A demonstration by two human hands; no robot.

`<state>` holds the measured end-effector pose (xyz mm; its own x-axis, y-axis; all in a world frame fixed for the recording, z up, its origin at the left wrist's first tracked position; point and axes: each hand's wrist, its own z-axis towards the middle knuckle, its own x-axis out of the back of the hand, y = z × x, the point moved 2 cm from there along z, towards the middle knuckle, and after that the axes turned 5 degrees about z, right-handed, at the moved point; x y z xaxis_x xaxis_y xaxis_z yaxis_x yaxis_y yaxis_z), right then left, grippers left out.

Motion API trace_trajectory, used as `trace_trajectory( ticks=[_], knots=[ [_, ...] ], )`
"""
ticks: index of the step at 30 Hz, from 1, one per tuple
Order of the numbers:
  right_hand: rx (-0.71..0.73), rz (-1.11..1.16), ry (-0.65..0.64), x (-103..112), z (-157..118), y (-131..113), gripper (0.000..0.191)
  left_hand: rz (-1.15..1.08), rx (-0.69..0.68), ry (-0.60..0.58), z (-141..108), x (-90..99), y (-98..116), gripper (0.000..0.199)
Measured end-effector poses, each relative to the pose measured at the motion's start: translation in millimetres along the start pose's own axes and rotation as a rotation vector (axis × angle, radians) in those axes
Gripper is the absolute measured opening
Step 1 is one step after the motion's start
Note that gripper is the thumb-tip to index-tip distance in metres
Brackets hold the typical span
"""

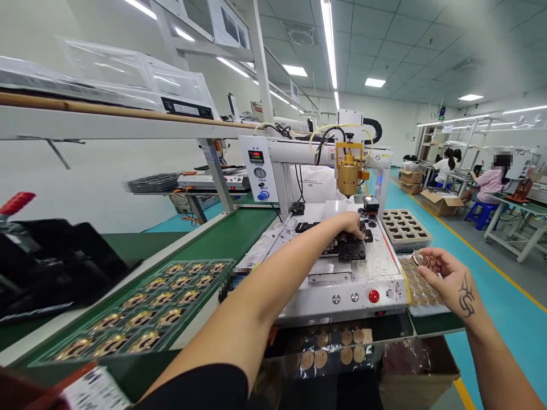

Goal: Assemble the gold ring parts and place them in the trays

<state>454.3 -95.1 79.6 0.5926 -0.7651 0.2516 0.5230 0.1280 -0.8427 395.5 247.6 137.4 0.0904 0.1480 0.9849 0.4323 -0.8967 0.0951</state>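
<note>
My left hand (352, 224) reaches onto the bed of a white benchtop machine (299, 299), its fingers closed at the black fixture (351, 249) below the gold press head (348, 175). Whatever those fingers hold, if anything, is too small to make out. To the right of the machine, my right hand (448, 276) pinches a round, shiny metal-rimmed part (420, 259) between thumb and fingers. Beneath that hand lies a sheet of round tan pieces (421, 287).
A clear tray of gold ring parts (164, 299) lies on the green bench at left. Stacked beige trays (405, 228) stand right of the machine. A control box (258, 169) hangs at its left post. A red button (374, 296) is on the front. People sit at far benches.
</note>
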Motion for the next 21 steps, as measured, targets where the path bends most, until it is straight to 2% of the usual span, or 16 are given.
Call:
trace_trajectory(
  ticks=[4,8,12,16,21],
  knots=[
    [0.047,0.021,-0.011,-30,38,7,0.05,0.02,0.033,-0.029,2,-0.9,13,0.034],
    [0.05,-0.008,-0.131,-65,78,26,0.058,-0.058,0.017,0.086,-18,1.3,19,0.031],
    [0.051,-0.047,-0.271,-91,116,42,0.057,-0.212,-0.038,0.314,-56,18.0,9,0.024],
    [0.042,-0.11,-0.447,-116,150,45,0.049,-0.358,-0.067,0.489,-103,33.3,-2,0.031],
    [0.043,-0.188,-0.642,-136,179,48,0.044,-0.476,-0.081,0.65,-172,30.3,-5,0.025]
  ],
)
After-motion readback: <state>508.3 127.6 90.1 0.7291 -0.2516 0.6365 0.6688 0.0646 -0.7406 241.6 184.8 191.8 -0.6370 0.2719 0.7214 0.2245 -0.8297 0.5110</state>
